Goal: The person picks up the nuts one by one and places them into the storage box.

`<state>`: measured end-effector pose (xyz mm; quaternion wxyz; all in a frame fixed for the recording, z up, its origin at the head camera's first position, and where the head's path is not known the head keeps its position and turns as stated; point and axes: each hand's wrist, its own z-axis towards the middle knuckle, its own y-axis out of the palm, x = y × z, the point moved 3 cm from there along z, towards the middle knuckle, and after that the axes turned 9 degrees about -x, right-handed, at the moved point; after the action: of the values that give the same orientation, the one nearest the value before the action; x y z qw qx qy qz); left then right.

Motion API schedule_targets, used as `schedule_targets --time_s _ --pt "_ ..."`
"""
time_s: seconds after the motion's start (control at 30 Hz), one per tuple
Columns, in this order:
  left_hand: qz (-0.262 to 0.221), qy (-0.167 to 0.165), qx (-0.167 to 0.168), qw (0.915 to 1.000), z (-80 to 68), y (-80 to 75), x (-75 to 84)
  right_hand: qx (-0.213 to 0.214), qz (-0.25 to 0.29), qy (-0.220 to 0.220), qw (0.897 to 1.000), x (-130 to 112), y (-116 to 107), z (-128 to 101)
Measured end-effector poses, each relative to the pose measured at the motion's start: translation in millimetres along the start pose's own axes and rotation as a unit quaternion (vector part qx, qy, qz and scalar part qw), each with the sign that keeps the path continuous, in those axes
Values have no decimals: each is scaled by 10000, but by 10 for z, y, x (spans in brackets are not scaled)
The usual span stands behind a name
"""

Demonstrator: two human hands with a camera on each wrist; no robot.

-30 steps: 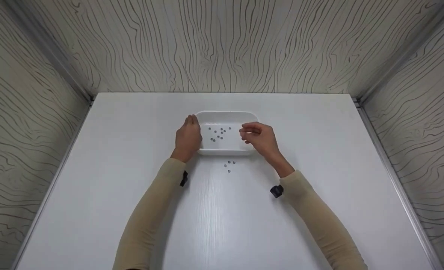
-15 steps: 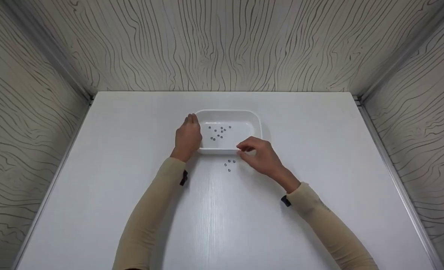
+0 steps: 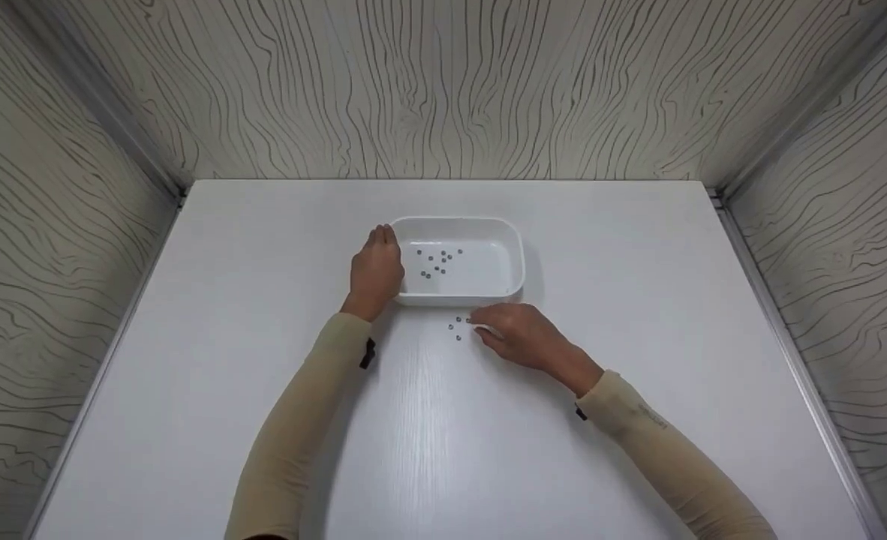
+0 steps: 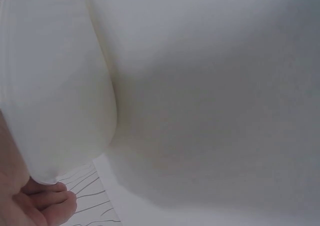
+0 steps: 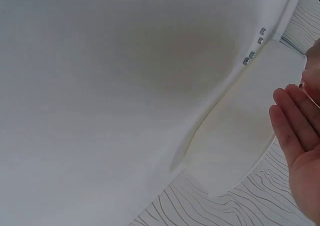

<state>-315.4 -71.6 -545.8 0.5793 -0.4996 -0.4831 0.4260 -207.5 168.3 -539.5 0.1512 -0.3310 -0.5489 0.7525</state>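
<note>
A white rectangular tray [image 3: 481,298] with rounded corners stands on the white table, and several small shiny silver pieces [image 3: 443,260] lie scattered on its floor. My left hand [image 3: 377,271] grips the tray's left side; in the left wrist view its curled fingers [image 4: 57,206] show at the tray's corner. In front of the tray lie more small silver pieces [image 3: 458,337] in a loose group. At their right is my right hand [image 3: 522,335], thumb and index finger slightly apart, index fingertip beside the nearest piece. Whether it touches that piece, I cannot tell.
The white table [image 3: 278,225] spreads around the tray. Panels with a wood-grain pattern [image 3: 443,90] rise behind it and at both sides. A metal rail [image 3: 796,360] runs along the right edge.
My right hand has come from over the tray's right side, past its front rim, down toward the loose silver pieces on the table. My left hand stays at the tray's left side.
</note>
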Motion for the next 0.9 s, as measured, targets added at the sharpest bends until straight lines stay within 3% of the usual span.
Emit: schedule_targets --time_s 0.33,0.47,0.67,0.73,0.9 --pt "70 -8 -104 9999 4 0 9 -227 -277 -38 9994 50 126 -55" --pt "107 -33 -135 9998 3 9 0 -444 -491 -251 9975 69 184 -63" --pt "-10 -67 -125 9999 -8 -6 8 -573 -1372 -668 9866 101 266 -71" --pt "-20 -50 -62 10000 -7 -10 8 -678 -1707 -684 9806 107 280 -70" --pt "43 -62 14 10000 8 -5 4 -1081 -1905 -542 9742 112 281 -57"
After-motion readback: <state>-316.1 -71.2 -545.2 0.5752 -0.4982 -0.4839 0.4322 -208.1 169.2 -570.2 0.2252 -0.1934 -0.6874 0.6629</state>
